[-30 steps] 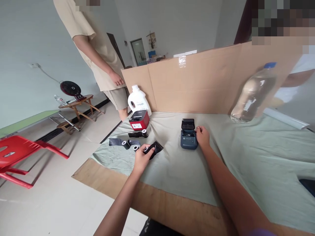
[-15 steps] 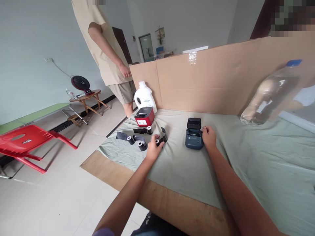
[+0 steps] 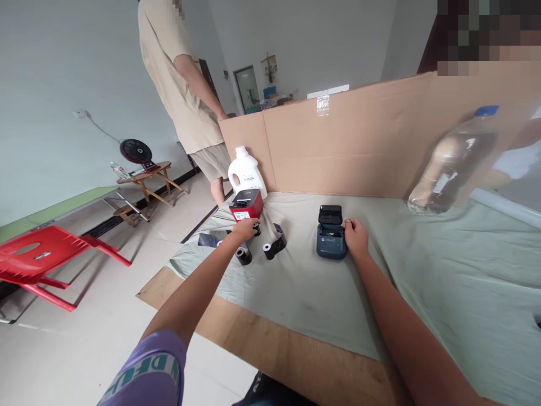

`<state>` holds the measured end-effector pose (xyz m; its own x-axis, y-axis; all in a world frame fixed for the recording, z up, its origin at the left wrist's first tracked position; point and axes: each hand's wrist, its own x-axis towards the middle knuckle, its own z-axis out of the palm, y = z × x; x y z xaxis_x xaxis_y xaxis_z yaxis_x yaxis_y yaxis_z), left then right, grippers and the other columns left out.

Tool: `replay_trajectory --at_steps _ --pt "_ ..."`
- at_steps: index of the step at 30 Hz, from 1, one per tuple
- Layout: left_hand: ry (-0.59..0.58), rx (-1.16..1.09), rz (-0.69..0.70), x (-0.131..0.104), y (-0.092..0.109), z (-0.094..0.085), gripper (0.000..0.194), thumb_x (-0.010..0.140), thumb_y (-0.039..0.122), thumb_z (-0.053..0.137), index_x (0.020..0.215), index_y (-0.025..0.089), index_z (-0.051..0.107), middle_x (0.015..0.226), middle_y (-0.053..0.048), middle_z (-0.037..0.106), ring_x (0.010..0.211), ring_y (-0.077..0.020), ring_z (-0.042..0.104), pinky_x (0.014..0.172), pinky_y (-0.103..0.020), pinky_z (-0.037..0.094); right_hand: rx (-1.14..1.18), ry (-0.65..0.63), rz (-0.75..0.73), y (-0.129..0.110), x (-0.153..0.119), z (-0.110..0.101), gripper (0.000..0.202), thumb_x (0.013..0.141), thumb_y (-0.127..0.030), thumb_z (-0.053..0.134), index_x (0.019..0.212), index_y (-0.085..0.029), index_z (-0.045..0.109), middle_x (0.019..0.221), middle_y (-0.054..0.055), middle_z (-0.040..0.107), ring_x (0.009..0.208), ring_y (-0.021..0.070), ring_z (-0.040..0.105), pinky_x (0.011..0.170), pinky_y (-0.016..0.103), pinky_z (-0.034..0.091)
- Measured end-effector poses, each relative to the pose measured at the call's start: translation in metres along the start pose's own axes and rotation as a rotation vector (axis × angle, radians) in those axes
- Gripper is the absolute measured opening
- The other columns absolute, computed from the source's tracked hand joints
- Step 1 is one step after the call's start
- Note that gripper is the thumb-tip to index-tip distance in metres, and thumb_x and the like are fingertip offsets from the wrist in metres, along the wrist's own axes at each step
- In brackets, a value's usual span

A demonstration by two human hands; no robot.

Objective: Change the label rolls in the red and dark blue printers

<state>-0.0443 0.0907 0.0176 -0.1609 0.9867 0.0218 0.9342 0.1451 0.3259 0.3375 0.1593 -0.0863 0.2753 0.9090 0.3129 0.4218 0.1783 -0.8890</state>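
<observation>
- A wooden surface is running across the lower centre, with a pale green cloth covering most of it.
- Two black ribbon rolls are sitting left of centre, loose tails trailing; another is partly hiding behind the left forearm.
- The dark blue portable printer is standing right of centre, its lid gaping; the right hand is touching its right side, grip bending, whether pinching I cannot tell.
- The left hand is reaching over a farther black roll, its grip at the roll; whether it is closing on it I cannot tell.
- Beyond, a red-and-black printer is standing before a white jug.
- Cardboard is rising behind.
</observation>
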Motion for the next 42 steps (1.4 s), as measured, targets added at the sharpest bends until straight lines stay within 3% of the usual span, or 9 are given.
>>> replay_trajectory --at_steps 4,7,10,13,16,25,35,39,42 --pt "0.145 -0.182 0.096 -0.005 0.016 -0.010 0.035 0.079 0.026 0.069 0.114 0.022 0.070 0.114 -0.009 0.072 0.109 -0.0273 0.064 0.094 -0.037 0.048 0.083 0.030 -0.035 -0.024 -0.001 -0.008 0.028 0.084 -0.045 0.045 0.086 -0.021 0.059 0.089 0.011 0.069 0.083 0.0254 0.063 0.082 0.040 0.047" --pt "0.240 -0.798 0.174 -0.022 0.050 -0.011 0.046 0.077 0.041 0.074 0.117 0.019 0.068 0.101 -0.007 0.072 0.094 -0.0231 0.066 0.085 -0.036 0.052 0.200 -0.014 -0.142 -0.069 -0.004 -0.024 0.024 0.084 -0.041 0.049 0.089 -0.021 0.063 0.095 0.009 0.071 0.092 0.0238 0.064 0.087 0.038 0.048" --pt "0.103 -1.280 0.210 -0.043 0.098 0.003 0.059 0.069 0.046 0.081 0.120 0.019 0.066 0.096 -0.005 0.072 0.083 -0.0189 0.067 0.076 -0.032 0.053 0.325 -0.271 -0.175 -0.120 -0.013 -0.043 0.024 0.085 -0.040 0.055 0.098 -0.023 0.066 0.098 0.006 0.072 0.091 0.0224 0.067 0.085 0.037 0.050" --pt "0.003 -1.429 0.254 -0.057 0.138 0.023 0.058 0.068 0.043 0.084 0.119 0.019 0.067 0.095 -0.005 0.073 0.082 -0.0174 0.067 0.075 -0.028 0.052 0.287 -0.523 -0.237 -0.151 -0.024 -0.056 0.027 0.085 -0.039 0.061 0.107 -0.026 0.070 0.110 0.004 0.072 0.099 0.0229 0.067 0.089 0.038 0.049" --pt "-0.024 -1.498 0.256 -0.063 0.159 0.043 0.057 0.069 0.041 0.085 0.118 0.019 0.067 0.096 -0.005 0.074 0.083 -0.0160 0.067 0.075 -0.025 0.051 0.257 -0.596 -0.251 -0.157 -0.030 -0.056 0.027 0.087 -0.042 0.060 0.106 -0.027 0.072 0.110 0.003 0.073 0.104 0.0241 0.065 0.094 0.039 0.047" --pt "0.010 -1.630 0.162 -0.076 0.168 0.081 0.051 0.066 0.041 0.087 0.109 0.018 0.070 0.091 -0.003 0.075 0.081 -0.0148 0.067 0.078 -0.027 0.051 0.583 -0.386 0.012 -0.139 -0.037 -0.012 0.039 0.092 -0.053 0.042 0.107 -0.025 0.065 0.110 0.006 0.071 0.107 0.0238 0.065 0.093 0.038 0.048" --pt "0.032 -1.476 0.249 -0.077 0.161 0.090 0.053 0.066 0.043 0.085 0.111 0.017 0.072 0.082 -0.001 0.072 0.074 -0.0138 0.063 0.076 -0.028 0.051 0.465 -0.425 -0.013 -0.135 -0.044 -0.001 0.043 0.093 -0.058 0.036 0.109 -0.026 0.060 0.115 0.007 0.068 0.107 0.0220 0.065 0.088 0.035 0.051" --pt "0.130 -1.338 0.230 -0.081 0.162 0.099 0.066 0.074 0.048 0.079 0.129 0.014 0.066 0.072 0.001 0.066 0.074 -0.0175 0.063 0.075 -0.032 0.051 0.421 -0.411 -0.082 -0.135 -0.050 0.002 0.040 0.094 -0.055 0.037 0.105 -0.025 0.061 0.112 0.006 0.068 0.108 0.0217 0.063 0.092 0.035 0.049" --pt "0.220 -1.188 0.199 -0.091 0.167 0.107 0.068 0.086 0.046 0.068 0.145 0.016 0.052 0.092 -0.005 0.072 0.096 -0.0243 0.067 0.088 -0.036 0.052 0.406 -0.357 -0.096 -0.133 -0.057 0.008 0.038 0.094 -0.053 0.037 0.100 -0.025 0.061 0.110 0.005 0.068 0.107 0.0215 0.062 0.095 0.035 0.047"
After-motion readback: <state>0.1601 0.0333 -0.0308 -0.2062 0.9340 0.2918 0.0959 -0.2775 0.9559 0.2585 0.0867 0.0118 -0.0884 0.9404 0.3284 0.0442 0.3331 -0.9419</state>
